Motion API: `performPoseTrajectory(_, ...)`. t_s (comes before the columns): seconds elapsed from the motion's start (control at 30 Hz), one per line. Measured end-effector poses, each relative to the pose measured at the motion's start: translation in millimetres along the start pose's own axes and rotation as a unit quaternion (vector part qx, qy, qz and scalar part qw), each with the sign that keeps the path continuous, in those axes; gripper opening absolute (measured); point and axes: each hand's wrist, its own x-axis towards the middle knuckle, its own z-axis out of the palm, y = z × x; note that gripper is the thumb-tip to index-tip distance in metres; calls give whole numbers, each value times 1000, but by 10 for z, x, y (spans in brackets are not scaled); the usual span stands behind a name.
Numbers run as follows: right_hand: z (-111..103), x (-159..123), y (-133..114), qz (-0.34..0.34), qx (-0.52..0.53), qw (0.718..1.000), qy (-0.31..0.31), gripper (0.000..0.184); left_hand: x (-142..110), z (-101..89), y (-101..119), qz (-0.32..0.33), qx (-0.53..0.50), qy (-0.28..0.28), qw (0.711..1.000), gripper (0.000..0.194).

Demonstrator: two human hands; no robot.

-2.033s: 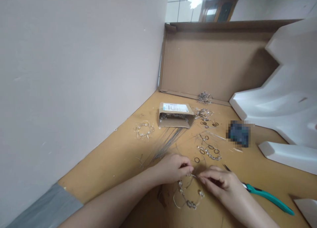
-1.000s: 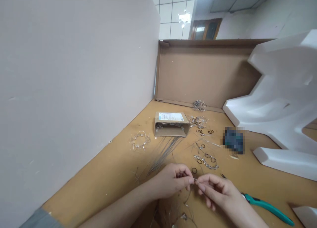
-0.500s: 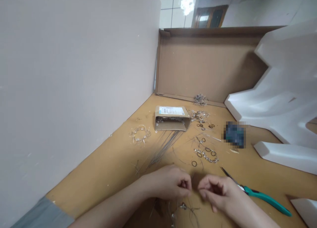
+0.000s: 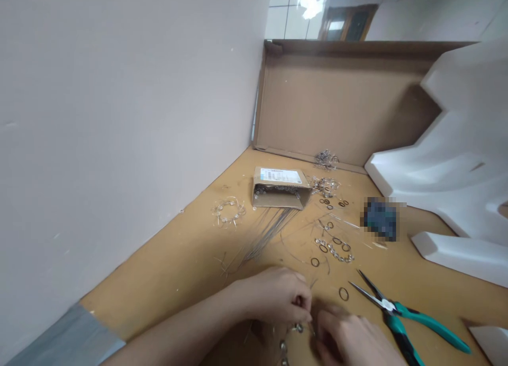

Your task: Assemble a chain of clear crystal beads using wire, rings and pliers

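Near the bottom of the head view, my left hand [image 4: 283, 300] is closed, its thumb and forefinger pinching a thin wire strung with clear beads. This beaded wire ring [image 4: 283, 349] hangs below the fingers and runs partly out of the frame. My right hand [image 4: 351, 337] is close by on the right, slightly blurred, fingers curled inward beside the ring. What its fingertips grip is hidden. Just above the right hand a small dark ring [image 4: 343, 294] lies on the table. Long-nose pliers [image 4: 388, 305] with green handles lie to the right, jaws apart.
A small cardboard box [image 4: 281, 199] holding clear beads lies on its side, with straight wires [image 4: 270, 233] before it. A finished-looking bead ring [image 4: 229, 212] is at left. Several beads and rings [image 4: 337, 247] lie mid-table. White foam [image 4: 452, 159] borders the right, a wall [image 4: 130, 117] the left.
My hands pinched a wire together, then separated. My right hand has dropped lower beside the beaded ring. The small dark ring and more of the pliers now show beyond it. The view has shifted.
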Motion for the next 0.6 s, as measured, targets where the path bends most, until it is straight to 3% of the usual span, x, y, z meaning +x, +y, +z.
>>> performPoseTrajectory(0.2,-155,59,212,28,158,986,38,20,-6,-76,23,-77,-150,38,985,9)
performPoseTrajectory(0.33,-142,122,227,81,276,956,57,25,16,-50,-11,-88,-246,52,964,11)
performPoseTrajectory(0.47,-141,137,225,97,357,926,73,23,39,-22,-17,-109,-277,70,952,10)
performPoseTrajectory(0.6,-189,128,217,152,401,888,163,25,47,-40,4,-122,-270,78,952,11)
